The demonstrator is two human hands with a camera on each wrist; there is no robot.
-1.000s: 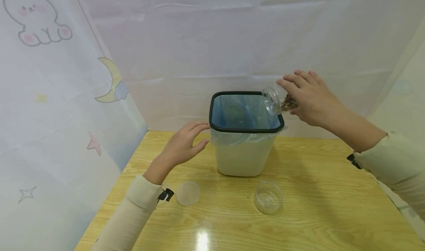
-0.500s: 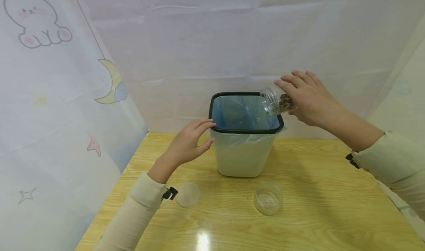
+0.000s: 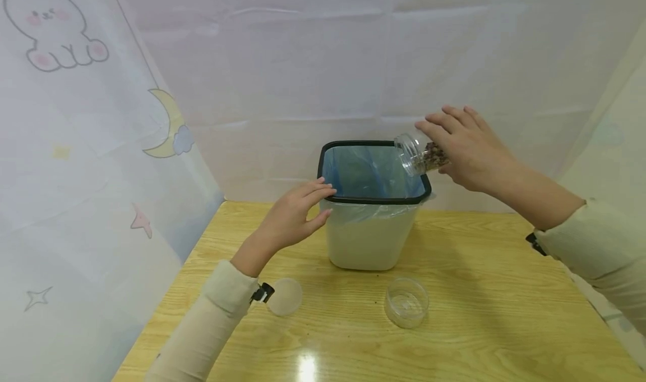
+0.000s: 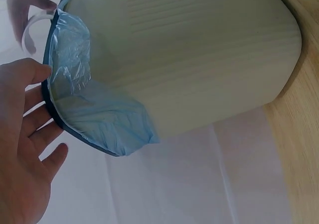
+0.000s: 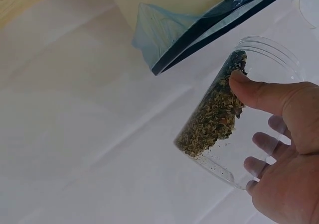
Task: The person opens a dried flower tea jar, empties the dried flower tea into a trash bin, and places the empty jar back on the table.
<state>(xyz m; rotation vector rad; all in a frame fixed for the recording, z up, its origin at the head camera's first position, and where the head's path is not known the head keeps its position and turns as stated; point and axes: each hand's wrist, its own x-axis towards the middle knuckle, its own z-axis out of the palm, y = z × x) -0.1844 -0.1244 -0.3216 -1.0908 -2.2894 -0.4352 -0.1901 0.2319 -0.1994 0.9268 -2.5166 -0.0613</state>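
A pale trash can (image 3: 365, 239) with a black rim and a bluish plastic liner (image 3: 360, 169) stands on the table. My right hand (image 3: 471, 149) grips a clear jar (image 5: 224, 119) from the side, thumb on one face and fingers on the other. The jar lies tilted, its open mouth over the can's right rim. Brown, dried, tea-like bits (image 5: 214, 114) rest along its lower wall. My left hand (image 3: 292, 211) is at the can's left rim, fingers extended over the edge and thumb outside, as the left wrist view (image 4: 25, 129) also shows.
A round translucent disc (image 3: 285, 297) lies on the wooden table (image 3: 484, 292) at front left. A clear round dish-like lid or cup (image 3: 406, 303) sits in front of the can. A few dark crumbs are scattered nearby. Printed cloth walls (image 3: 282, 62) stand behind and at left.
My left hand has moved right, from beside the can to over its left rim. The right hand and jar have shifted slightly left, with the jar still tilted.
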